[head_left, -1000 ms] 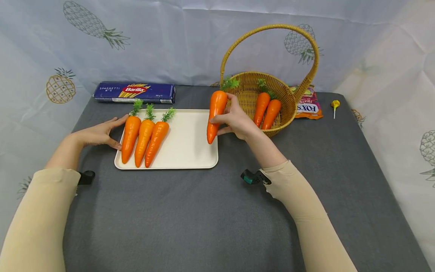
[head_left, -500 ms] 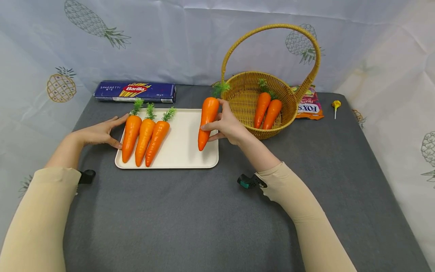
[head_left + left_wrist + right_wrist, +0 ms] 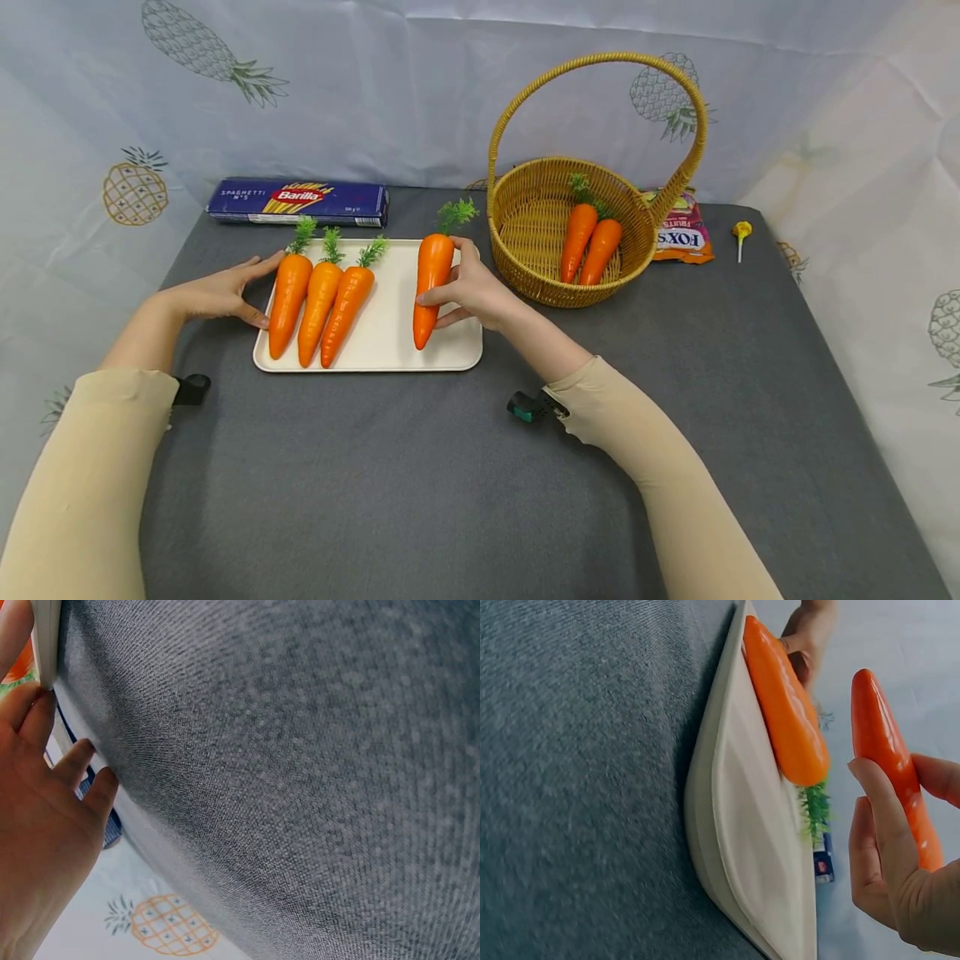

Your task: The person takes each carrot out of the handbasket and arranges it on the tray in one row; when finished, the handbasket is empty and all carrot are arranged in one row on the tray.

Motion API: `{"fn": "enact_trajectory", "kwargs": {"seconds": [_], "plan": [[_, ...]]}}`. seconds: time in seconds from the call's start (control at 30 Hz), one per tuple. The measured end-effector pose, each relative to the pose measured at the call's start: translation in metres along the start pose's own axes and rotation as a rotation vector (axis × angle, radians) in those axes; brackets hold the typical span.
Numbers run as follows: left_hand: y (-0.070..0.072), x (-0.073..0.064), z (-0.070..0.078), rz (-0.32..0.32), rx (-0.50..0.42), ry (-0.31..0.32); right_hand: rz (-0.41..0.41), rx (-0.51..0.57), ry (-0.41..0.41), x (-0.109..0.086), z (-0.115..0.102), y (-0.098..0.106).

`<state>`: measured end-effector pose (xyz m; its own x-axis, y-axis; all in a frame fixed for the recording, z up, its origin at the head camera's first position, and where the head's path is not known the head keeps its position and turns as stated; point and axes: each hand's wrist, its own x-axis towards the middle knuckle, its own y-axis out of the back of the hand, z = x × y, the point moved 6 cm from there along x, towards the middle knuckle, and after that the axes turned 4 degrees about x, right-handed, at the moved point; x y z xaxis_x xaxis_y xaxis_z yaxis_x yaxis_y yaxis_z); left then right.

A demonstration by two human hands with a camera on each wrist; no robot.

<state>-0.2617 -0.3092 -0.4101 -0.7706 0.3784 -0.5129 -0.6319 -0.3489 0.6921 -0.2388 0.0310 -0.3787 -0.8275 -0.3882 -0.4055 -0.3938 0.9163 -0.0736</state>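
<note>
My right hand pinches an orange carrot with a green leafy top, thumb on one side and fingers on the other. In the right wrist view this carrot is raised above the cream tray, tip upward in that picture. Three more carrots lie side by side on the left half of the tray, tops toward the back. My left hand rests spread at the tray's left edge, beside the leftmost carrot. Its fingertips touch the tray rim in the left wrist view.
A wicker basket with a tall handle stands right of the tray, two carrots inside. Behind the tray lies a blue spaghetti box. A Fox's sweets packet and a yellow lollipop lie at the back right.
My right hand has carried the carrot leftward and toward me, from beside the basket to over the tray's right half. My left hand has stayed at the tray's edge.
</note>
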Motion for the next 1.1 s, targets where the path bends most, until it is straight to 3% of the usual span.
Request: {"fn": "enact_trajectory", "kwargs": {"seconds": [1.1], "plan": [[0.0,0.001,-0.002,-0.007,-0.012,0.007,-0.011,-0.041,-0.087,0.03,0.023,-0.043]]}}
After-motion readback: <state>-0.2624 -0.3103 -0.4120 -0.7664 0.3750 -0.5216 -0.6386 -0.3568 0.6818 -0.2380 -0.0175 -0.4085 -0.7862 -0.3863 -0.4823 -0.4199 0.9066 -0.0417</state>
